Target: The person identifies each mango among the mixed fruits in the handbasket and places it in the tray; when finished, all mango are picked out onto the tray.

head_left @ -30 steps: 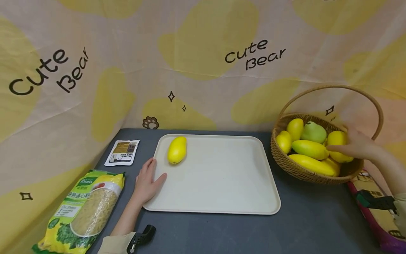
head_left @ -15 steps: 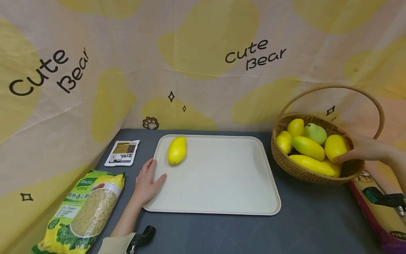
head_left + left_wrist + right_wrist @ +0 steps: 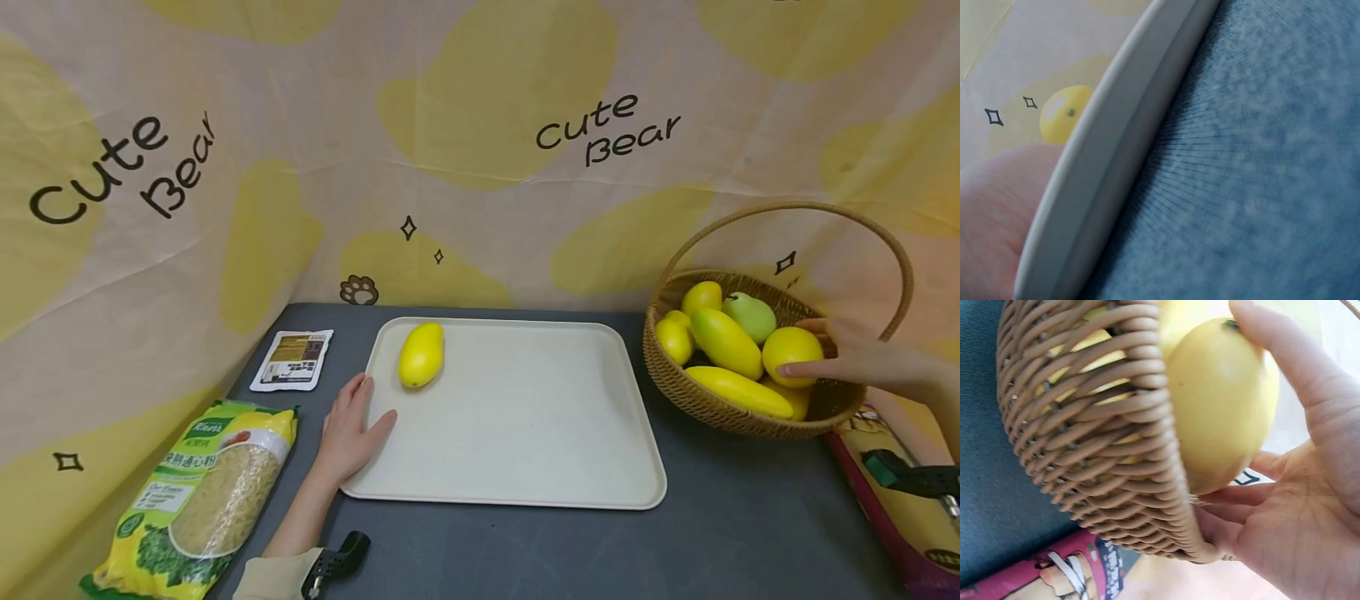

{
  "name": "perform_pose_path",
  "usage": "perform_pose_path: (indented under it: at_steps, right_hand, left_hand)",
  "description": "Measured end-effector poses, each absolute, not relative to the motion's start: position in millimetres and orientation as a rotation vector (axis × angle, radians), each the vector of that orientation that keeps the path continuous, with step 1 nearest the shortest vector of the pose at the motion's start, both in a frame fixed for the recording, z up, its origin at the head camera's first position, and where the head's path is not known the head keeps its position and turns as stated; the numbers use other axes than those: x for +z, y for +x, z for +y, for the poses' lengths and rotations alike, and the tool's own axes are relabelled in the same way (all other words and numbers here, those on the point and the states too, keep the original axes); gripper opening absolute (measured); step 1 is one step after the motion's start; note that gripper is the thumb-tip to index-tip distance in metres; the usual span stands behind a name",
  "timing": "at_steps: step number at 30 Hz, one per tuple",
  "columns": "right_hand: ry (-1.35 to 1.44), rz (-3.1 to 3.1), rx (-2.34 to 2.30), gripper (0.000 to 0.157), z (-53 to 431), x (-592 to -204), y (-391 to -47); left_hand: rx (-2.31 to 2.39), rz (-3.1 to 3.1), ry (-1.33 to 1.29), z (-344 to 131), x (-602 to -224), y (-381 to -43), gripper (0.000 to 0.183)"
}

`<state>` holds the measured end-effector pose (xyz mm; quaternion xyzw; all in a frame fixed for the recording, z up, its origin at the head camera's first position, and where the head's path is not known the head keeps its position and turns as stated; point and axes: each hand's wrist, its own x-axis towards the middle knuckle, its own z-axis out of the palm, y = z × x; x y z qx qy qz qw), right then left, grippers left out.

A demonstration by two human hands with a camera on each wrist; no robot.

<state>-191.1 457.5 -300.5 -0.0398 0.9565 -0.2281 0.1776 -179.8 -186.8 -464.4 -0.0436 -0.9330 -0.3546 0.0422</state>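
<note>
In the head view a yellow mango (image 3: 792, 353) sits at the right of the wicker basket (image 3: 678, 400). My right hand (image 3: 862, 354) grips this mango, thumb on the near side and fingers round its far side. The right wrist view shows the thumb by the mango's stem end (image 3: 1225, 400) and the fingers beneath it at the wicker rim. My left hand (image 3: 352, 433) rests on the left edge of the white tray (image 3: 525, 433), fingers straight and thumb over the rim. Another yellow mango (image 3: 422, 355) lies on the tray near its far left corner.
Beside the gripped mango lie a green pear (image 3: 750, 317), a greenish-yellow mango (image 3: 726, 342), a banana-like yellow fruit (image 3: 738, 392) and other yellow fruit. The basket's handle (image 3: 787, 206) arches overhead. A Knorr pasta bag (image 3: 202, 492) and a small packet (image 3: 292, 360) lie left; a purple-edged bag (image 3: 892, 500) lies right.
My right hand has shifted round the right-hand mango, which has turned within the basket. The greenish-yellow mango beside it has swung to a steeper slant. My left hand stays put.
</note>
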Motion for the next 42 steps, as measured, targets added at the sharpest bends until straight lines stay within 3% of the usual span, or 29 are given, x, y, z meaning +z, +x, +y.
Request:
perform_pose_path:
  at_steps: [7,17,32,42]
  right_hand:
    - [-0.123,2.767,-0.676,0.099,456,-305,-191]
    - [-0.118,2.908,-0.720,0.103,427,-281,-177]
    - [-0.245,2.862,-1.220,0.110,332,-282,-155]
    - [-0.392,2.830,-1.223,0.115,271,-306,-162]
  left_hand:
    - [-1.078,-2.858,-0.130,-186,-464,-179,0.072]
    - [-1.080,-2.860,-0.119,-186,-463,-180,0.072]
    - [-1.109,-2.859,-0.109,-188,-463,-179,0.072]
    - [-1.123,-2.842,-0.118,-188,-462,-179,0.071]
